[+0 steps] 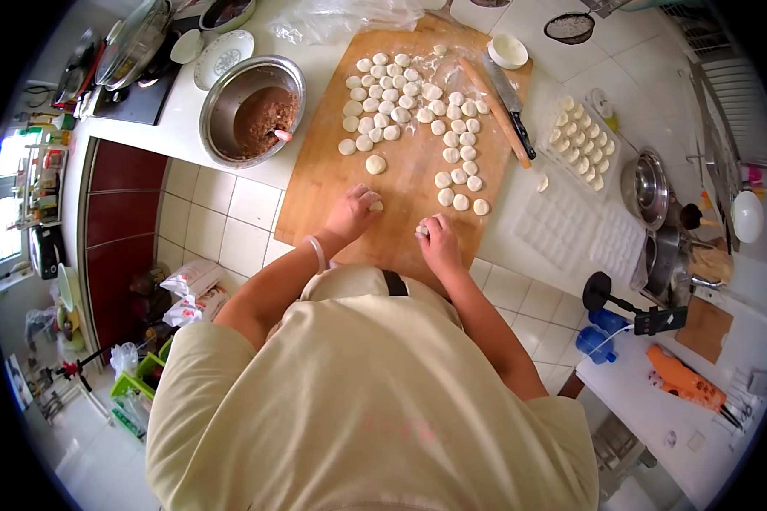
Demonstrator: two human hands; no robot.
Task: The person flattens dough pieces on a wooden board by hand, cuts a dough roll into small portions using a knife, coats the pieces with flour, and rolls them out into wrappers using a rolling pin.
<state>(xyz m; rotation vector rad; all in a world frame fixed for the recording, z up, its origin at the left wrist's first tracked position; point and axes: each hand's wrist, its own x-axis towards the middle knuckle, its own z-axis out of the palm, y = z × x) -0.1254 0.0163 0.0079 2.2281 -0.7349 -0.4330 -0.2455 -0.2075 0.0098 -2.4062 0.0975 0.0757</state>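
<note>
My left hand point(349, 213) is low over the near part of the wooden board point(315, 183), its fingers curled round a small dough piece point(377, 206). To the right, my right hand point(441, 244) is closed on another small dough piece point(422, 230) near the board's front edge. A single flattened dough round point(375, 164) lies just beyond my left hand. Farther up the board are several more pale dough rounds point(389, 83) in a loose cluster, with others point(469, 153) trailing down the right side.
A metal bowl of brown filling point(268, 119) stands left of the board. On the board's right lie a rolling pin point(496, 111), a knife point(510, 100) and a small white bowl point(508, 51). Farther right, a tray point(558, 153) holds several dumplings, with clear plastic trays point(562, 223) nearby.
</note>
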